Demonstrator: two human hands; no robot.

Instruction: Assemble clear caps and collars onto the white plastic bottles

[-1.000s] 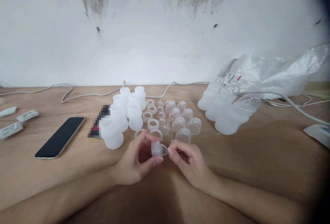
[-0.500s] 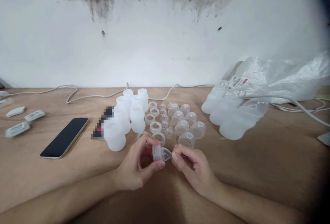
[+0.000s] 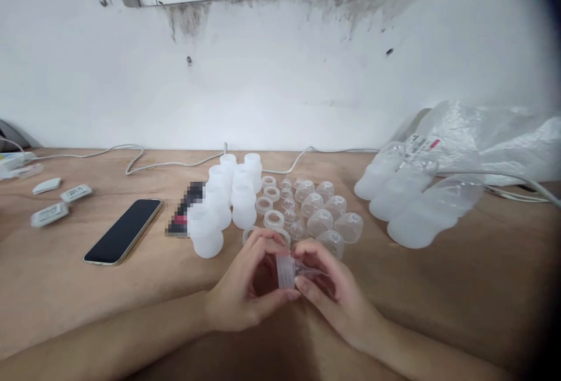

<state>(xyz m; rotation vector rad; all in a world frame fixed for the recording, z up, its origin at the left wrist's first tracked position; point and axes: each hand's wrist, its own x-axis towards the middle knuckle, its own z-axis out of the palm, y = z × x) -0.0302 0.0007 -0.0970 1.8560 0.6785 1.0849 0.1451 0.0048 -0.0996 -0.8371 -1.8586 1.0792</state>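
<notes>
Between thumb and fingers, my left hand (image 3: 252,287) grips a translucent screw ring (image 3: 286,271), turned on its side. A clear bottle nipple (image 3: 307,271) sticks out of the ring to the right. My right hand (image 3: 335,293) has its fingers closed around the nipple, with the thumb near the ring's edge. Just beyond my hands lie several loose rings (image 3: 274,219), small clear nipples (image 3: 289,215) and clear dome caps (image 3: 319,222) in rows. White bottles (image 3: 244,208) stand upright to their left.
A phone (image 3: 123,232) lies on the wooden table at left, near small white packets (image 3: 50,215). At right, capped bottles (image 3: 412,223) lie in front of a plastic bag (image 3: 464,135). A white cable (image 3: 175,162) runs along the wall.
My right hand has moved from the nipple's tip up against the ring, fingers now around the nipple. The view has shifted slightly, so everything sits further right.
</notes>
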